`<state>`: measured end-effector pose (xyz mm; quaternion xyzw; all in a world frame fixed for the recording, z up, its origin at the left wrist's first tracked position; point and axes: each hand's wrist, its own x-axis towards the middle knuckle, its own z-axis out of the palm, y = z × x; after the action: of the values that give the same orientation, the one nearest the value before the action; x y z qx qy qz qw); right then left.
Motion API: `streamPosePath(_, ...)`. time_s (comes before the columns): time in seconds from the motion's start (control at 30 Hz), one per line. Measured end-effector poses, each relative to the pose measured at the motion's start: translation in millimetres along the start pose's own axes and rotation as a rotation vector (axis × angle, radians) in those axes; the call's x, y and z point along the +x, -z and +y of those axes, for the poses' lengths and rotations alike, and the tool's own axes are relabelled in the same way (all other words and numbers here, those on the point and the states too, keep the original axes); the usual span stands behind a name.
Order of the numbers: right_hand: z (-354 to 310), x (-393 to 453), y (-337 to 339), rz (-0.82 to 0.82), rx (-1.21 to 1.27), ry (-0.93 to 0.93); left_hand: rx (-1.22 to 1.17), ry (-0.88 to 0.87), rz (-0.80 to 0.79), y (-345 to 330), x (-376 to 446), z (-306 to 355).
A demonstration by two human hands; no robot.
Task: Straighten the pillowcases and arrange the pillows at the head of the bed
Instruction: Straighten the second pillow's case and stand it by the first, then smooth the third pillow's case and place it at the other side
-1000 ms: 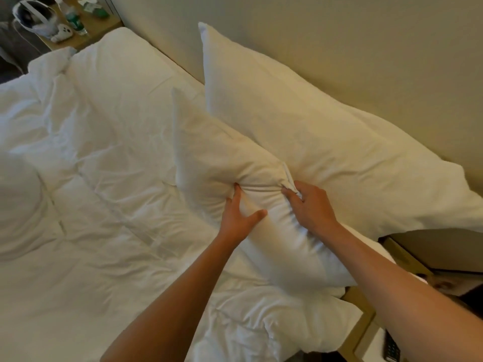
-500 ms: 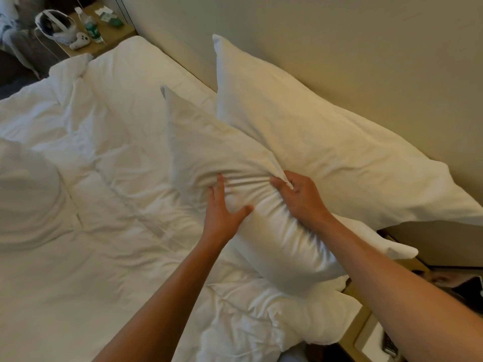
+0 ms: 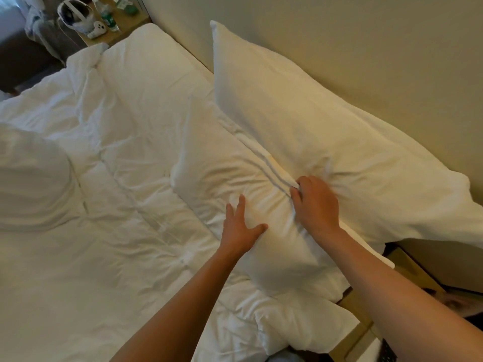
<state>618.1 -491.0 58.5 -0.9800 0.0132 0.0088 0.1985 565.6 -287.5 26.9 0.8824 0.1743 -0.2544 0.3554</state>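
**Head view: both hands on the front pillow**

Nearest, two bare forearms reach in from 6 and 4 o'clock. Left hand [image 3: 241,227] lies flat on the front pillow [image 3: 235,178], fingers spread wide, gripping nothing. Right hand [image 3: 315,205], at 3 o'clock of the left, has its fingers curled and closed on the pillow's piped top edge — fabric puckers around the grip. This pillow lies on the rumpled white duvet [image 3: 91,257], its long edge touching the back pillow [image 3: 300,121]. Back pillow stands propped against the beige wall [image 3: 339,30], at 1 o'clock of the hands. Farthest, at 11 o'clock — a wooden bedside table [image 3: 125,24] carrying a bottle [image 3: 105,17] and small items too blurred to identify.
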Motion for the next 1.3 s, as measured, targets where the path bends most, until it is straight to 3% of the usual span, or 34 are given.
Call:
streamPosePath(0.37,9,-10,15,-0.191,0.056,0.035,-0.049,0.067,-0.038,-17,-38,10)
streamPosePath(0.6,-1,-74,29,-0.26,-0.049,0.162,-0.274,0.114,-0.08,7,-110,-17)
streamPosePath(0.77,-35,-147,31,-0.327,0.002,0.263,-0.461,0.162,0.068,33,-201,-78)
streamPosePath(0.97,-119,-279,14,-0.612,0.138,0.326,-0.705,0.227,0.325,45,-358,-197)
streamPosePath(1.3,-313,-579,-33,-1.028,0.142,0.776,-1.138,0.569,0.869,-32,-654,-396)
